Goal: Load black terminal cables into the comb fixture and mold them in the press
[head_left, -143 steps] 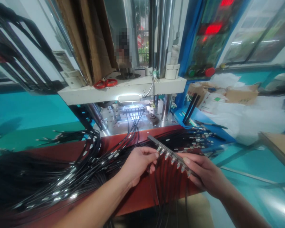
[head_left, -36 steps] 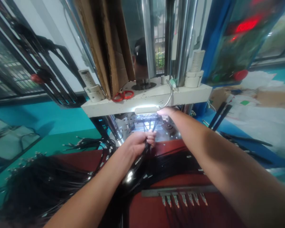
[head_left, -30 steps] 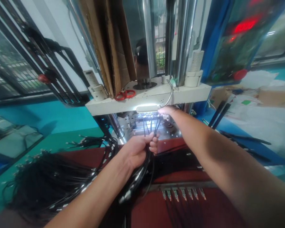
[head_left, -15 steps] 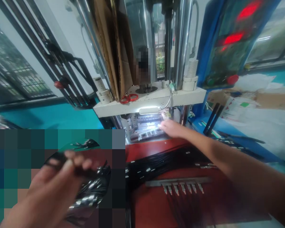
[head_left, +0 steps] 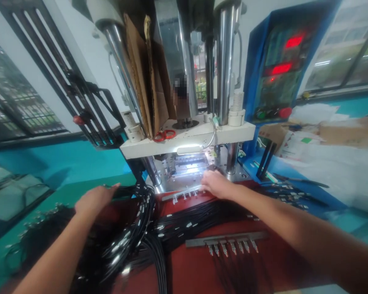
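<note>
My right hand (head_left: 217, 184) pinches the right end of a metal strip (head_left: 168, 197) bearing several small white pieces. The strip is just in front of the lit mould (head_left: 188, 164) of a press. To the left, my left hand (head_left: 95, 200) has its fingers closed at the end of a bundle of black cables (head_left: 130, 190); the fingertips are partly hidden. Nearer to me, a second metal strip (head_left: 199, 241) lies on the red table, with several metal-tipped cable ends (head_left: 233, 248) set along it. More black cables (head_left: 190, 216) run between the two strips.
Red-handled scissors (head_left: 164, 135) and cardboard sheets (head_left: 147, 85) rest on the press's white plate (head_left: 196, 141). A blue control box (head_left: 276, 65) stands at right, with white bags (head_left: 328, 155) below it. A cable heap (head_left: 46, 241) lies at left. Tweezers (head_left: 303, 180) lie at right.
My right hand has drawn the strip with white pieces out of the press towards me. My left hand has moved forward to the cables at the table's left. The view has shifted slightly.
</note>
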Demonstrator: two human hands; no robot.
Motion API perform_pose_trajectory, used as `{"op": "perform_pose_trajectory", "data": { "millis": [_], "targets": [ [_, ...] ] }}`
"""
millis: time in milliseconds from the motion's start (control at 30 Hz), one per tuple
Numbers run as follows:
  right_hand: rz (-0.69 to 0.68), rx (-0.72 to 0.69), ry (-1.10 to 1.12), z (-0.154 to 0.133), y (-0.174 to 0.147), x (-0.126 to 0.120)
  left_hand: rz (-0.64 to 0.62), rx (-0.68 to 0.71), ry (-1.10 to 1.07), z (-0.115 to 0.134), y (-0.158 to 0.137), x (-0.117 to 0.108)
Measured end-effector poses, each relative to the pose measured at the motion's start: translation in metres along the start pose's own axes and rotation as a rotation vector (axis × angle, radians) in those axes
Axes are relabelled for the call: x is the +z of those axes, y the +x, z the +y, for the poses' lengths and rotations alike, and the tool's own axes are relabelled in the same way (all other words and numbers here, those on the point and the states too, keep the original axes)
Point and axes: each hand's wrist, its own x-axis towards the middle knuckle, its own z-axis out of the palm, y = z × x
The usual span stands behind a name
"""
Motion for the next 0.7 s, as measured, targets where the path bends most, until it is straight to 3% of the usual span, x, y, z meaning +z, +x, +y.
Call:
{"op": "perform_pose_trajectory", "data": {
  "millis": [67,100,167,233,300,367,500,700],
  "targets": [
    [0.004,-0.013,-0.004,0.002,-0.003,0.001,0.064,0.155,0.242,0.020,-0.014,0.002],
    [0.005,-0.014,-0.003,0.003,-0.004,0.002,0.059,0.329,0.291,0.033,-0.023,0.007],
    [0.005,-0.011,0.006,0.006,-0.006,0.002,-0.090,0.722,0.235,0.059,-0.042,0.025],
    [0.010,0.000,0.025,0.007,-0.006,0.001,-0.308,0.924,0.274,0.081,-0.055,0.048],
    [0.027,0.009,0.062,0.004,-0.005,-0.001,-0.417,0.961,0.358,0.092,-0.058,0.070],
    [0.049,0.003,0.120,-0.004,-0.003,-0.002,-0.436,0.940,0.409,0.095,-0.054,0.086],
    [0.078,-0.035,0.238,-0.029,0.004,0.003,-0.388,0.901,0.440,0.087,-0.045,0.099],
    [0.139,-0.052,0.322,-0.047,0.004,0.010,-0.281,0.852,0.469,0.083,-0.056,0.108]
  ]
}}
